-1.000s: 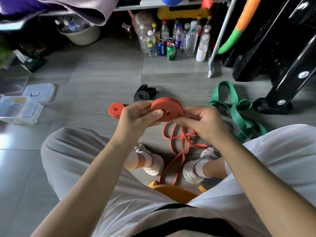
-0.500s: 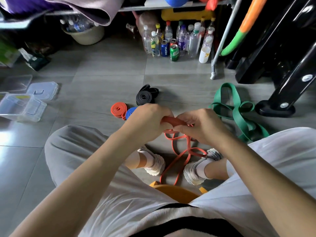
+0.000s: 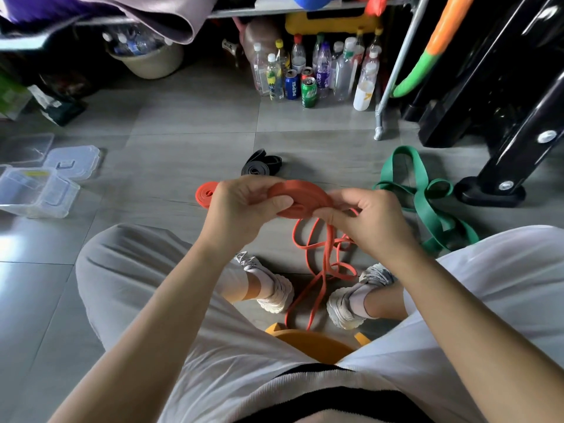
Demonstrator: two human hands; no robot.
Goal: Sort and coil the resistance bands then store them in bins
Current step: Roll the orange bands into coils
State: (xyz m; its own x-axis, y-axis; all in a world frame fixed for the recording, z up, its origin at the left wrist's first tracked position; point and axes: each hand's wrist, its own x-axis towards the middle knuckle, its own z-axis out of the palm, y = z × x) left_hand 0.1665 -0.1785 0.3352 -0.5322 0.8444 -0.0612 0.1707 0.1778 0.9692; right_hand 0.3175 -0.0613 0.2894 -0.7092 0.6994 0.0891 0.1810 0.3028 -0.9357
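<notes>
Between two hands, one part-coiled orange band

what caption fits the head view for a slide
Left hand and right hand coil a long orange rubber resistance band, its loose tail trailing to the grey tiled floor.

light: soft daylight from left | glare: floor tiles | back shelf dim | edges: wide-angle bowed, slightly soft

Large grey tiles cover the floor, with pale light glaring off them at the left. A metal shelf runs along the back; beneath it stand plastic bottles and cans and a beige bucket. A black steel frame rises at the right.
</notes>
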